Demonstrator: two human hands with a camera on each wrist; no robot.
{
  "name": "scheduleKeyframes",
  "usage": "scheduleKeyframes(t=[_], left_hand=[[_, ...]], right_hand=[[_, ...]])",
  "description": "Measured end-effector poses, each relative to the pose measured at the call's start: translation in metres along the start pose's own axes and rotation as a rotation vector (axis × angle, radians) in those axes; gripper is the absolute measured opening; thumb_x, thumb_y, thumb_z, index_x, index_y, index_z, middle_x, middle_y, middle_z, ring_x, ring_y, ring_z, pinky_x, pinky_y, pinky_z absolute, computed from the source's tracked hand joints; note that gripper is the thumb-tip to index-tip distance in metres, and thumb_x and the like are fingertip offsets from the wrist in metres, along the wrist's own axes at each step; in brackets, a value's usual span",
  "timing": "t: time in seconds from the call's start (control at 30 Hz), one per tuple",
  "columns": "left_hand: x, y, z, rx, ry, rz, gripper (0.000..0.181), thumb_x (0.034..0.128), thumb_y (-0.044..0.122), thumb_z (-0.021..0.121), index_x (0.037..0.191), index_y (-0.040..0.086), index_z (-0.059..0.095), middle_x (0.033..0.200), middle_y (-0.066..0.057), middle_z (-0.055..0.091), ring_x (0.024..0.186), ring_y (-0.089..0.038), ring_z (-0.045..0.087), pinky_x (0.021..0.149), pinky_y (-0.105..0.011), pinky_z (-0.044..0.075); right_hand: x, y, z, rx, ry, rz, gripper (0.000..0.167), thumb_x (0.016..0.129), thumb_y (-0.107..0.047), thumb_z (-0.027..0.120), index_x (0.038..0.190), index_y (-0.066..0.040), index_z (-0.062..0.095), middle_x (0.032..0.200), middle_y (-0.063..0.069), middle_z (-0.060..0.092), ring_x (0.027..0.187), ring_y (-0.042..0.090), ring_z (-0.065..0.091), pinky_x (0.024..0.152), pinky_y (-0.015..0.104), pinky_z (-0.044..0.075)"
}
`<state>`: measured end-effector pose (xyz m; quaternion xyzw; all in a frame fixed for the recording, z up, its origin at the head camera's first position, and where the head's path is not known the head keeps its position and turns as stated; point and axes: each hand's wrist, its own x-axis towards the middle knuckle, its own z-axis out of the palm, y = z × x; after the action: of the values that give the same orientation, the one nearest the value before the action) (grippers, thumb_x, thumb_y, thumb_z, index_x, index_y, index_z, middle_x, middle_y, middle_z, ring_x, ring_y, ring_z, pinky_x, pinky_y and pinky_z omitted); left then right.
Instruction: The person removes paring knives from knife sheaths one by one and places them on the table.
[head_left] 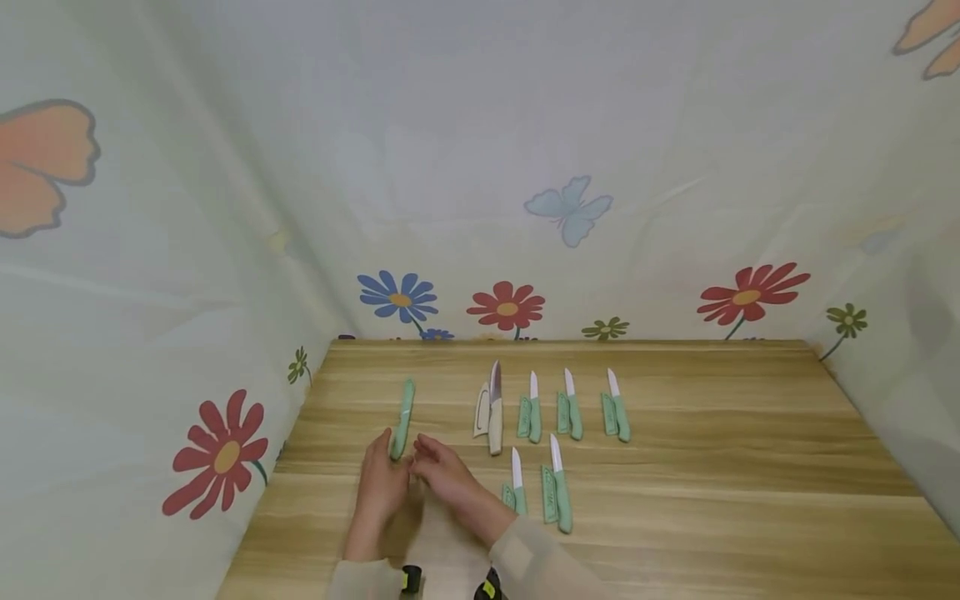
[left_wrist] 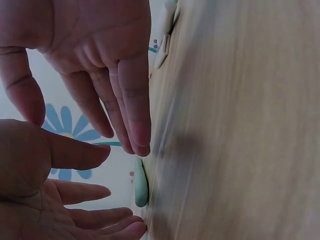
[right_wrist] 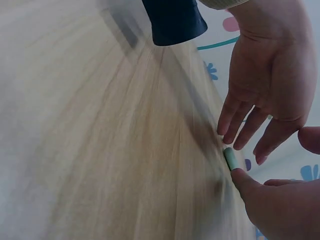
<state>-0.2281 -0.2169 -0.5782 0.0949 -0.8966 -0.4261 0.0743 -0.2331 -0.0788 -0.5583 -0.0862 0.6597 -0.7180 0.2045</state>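
Note:
A green-handled paring knife (head_left: 404, 417) lies on the wooden table at the left, its blade covered by a green sheath. My left hand (head_left: 382, 482) is beside the near end of its handle, fingers extended. Close on the other side, my right hand (head_left: 452, 482) has its fingers loosely extended, holding nothing. In the left wrist view, the left hand (left_wrist: 55, 185) and right hand (left_wrist: 95, 60) face each other, with the green handle (left_wrist: 141, 190) on the table beyond the fingertips. Whether a finger touches the handle cannot be told.
To the right lie a cream-handled knife (head_left: 496, 425) and its cream sheath (head_left: 481, 414). Several green-handled knives, including one in front (head_left: 563, 500) and one farther right (head_left: 622, 421), lie with bare blades beside green sheaths (head_left: 550, 496). Flower-printed cloth walls (head_left: 465, 208) enclose the table (head_left: 712, 467).

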Motion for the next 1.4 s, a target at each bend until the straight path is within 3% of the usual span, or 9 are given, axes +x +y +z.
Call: scheduleKeyframes(t=[0.33, 0.5, 0.6, 0.7, 0.8, 0.9, 1.0, 1.2, 1.4], left_hand=[[0.009, -0.003, 0.006, 0.072, 0.041, 0.014, 0.057, 0.0959, 0.008, 0.066, 0.145, -0.013, 0.048, 0.139, -0.037, 0.057, 0.128, -0.061, 0.051, 0.109, -0.067, 0.040], [0.008, 0.002, 0.010, 0.044, 0.048, 0.007, 0.054, 0.0959, 0.009, 0.065, 0.143, -0.012, 0.050, 0.135, -0.033, 0.062, 0.124, -0.058, 0.055, 0.106, -0.065, 0.044], [0.009, 0.004, 0.012, 0.027, 0.052, 0.000, 0.053, 0.0954, 0.008, 0.065, 0.142, -0.011, 0.051, 0.130, -0.031, 0.065, 0.122, -0.054, 0.058, 0.104, -0.063, 0.046], [0.010, 0.005, 0.012, 0.007, 0.065, -0.018, 0.052, 0.0943, 0.005, 0.065, 0.141, -0.011, 0.051, 0.123, -0.031, 0.067, 0.119, -0.050, 0.060, 0.102, -0.061, 0.047], [0.010, 0.005, 0.011, 0.000, 0.084, -0.038, 0.050, 0.0941, 0.004, 0.065, 0.140, -0.012, 0.052, 0.116, -0.029, 0.069, 0.114, -0.048, 0.061, 0.100, -0.059, 0.048], [0.009, 0.002, 0.009, 0.014, 0.105, -0.046, 0.048, 0.0931, 0.003, 0.065, 0.138, -0.012, 0.054, 0.108, -0.027, 0.069, 0.107, -0.045, 0.063, 0.096, -0.058, 0.049], [0.009, -0.001, 0.008, 0.018, 0.098, -0.054, 0.048, 0.0928, 0.004, 0.066, 0.137, -0.012, 0.055, 0.104, -0.024, 0.070, 0.104, -0.042, 0.064, 0.094, -0.057, 0.050], [0.010, -0.004, 0.001, 0.000, 0.035, -0.095, 0.050, 0.0951, 0.008, 0.067, 0.138, -0.014, 0.053, 0.103, -0.023, 0.073, 0.097, -0.037, 0.068, 0.087, -0.052, 0.055], [0.012, -0.003, -0.003, -0.044, 0.020, -0.116, 0.053, 0.0945, 0.009, 0.069, 0.140, -0.013, 0.053, 0.104, -0.023, 0.073, 0.093, -0.033, 0.069, 0.081, -0.044, 0.057]], right_hand=[[0.020, 0.014, 0.001, 0.066, -0.004, 0.016, 0.072, 0.085, 0.000, 0.052, 0.152, 0.016, 0.033, 0.161, 0.033, 0.035, 0.150, 0.042, 0.037, 0.122, 0.047, 0.037], [0.022, 0.014, -0.003, 0.097, -0.022, 0.035, 0.078, 0.079, 0.002, 0.050, 0.153, 0.016, 0.032, 0.161, 0.031, 0.036, 0.132, 0.027, 0.051, 0.092, 0.020, 0.042], [0.024, 0.015, -0.004, 0.113, -0.028, 0.023, 0.078, 0.076, 0.004, 0.048, 0.152, 0.018, 0.032, 0.159, 0.033, 0.038, 0.110, 0.014, 0.054, 0.078, 0.014, 0.040], [0.023, 0.015, -0.004, 0.145, -0.025, 0.033, 0.077, 0.076, 0.007, 0.046, 0.151, 0.018, 0.033, 0.155, 0.033, 0.043, 0.099, 0.007, 0.054, 0.072, 0.013, 0.040], [0.020, 0.015, -0.004, 0.165, -0.012, 0.056, 0.074, 0.078, 0.009, 0.045, 0.150, 0.018, 0.034, 0.152, 0.034, 0.047, 0.111, 0.013, 0.062, 0.078, 0.015, 0.047], [0.017, 0.015, -0.004, 0.162, -0.010, 0.068, 0.072, 0.080, 0.009, 0.045, 0.150, 0.019, 0.034, 0.151, 0.034, 0.049, 0.128, 0.028, 0.062, 0.094, 0.024, 0.054], [0.013, 0.015, -0.005, 0.163, -0.017, 0.076, 0.070, 0.082, 0.009, 0.046, 0.150, 0.019, 0.033, 0.150, 0.033, 0.050, 0.132, 0.035, 0.059, 0.103, 0.032, 0.054], [0.007, 0.012, -0.004, 0.180, -0.027, 0.080, 0.064, 0.088, 0.008, 0.045, 0.150, 0.019, 0.034, 0.150, 0.034, 0.049, 0.134, 0.037, 0.058, 0.101, 0.030, 0.055], [0.007, 0.007, -0.005, 0.189, -0.029, 0.073, 0.063, 0.089, 0.008, 0.043, 0.150, 0.019, 0.033, 0.150, 0.035, 0.048, 0.134, 0.038, 0.057, 0.101, 0.028, 0.054]])
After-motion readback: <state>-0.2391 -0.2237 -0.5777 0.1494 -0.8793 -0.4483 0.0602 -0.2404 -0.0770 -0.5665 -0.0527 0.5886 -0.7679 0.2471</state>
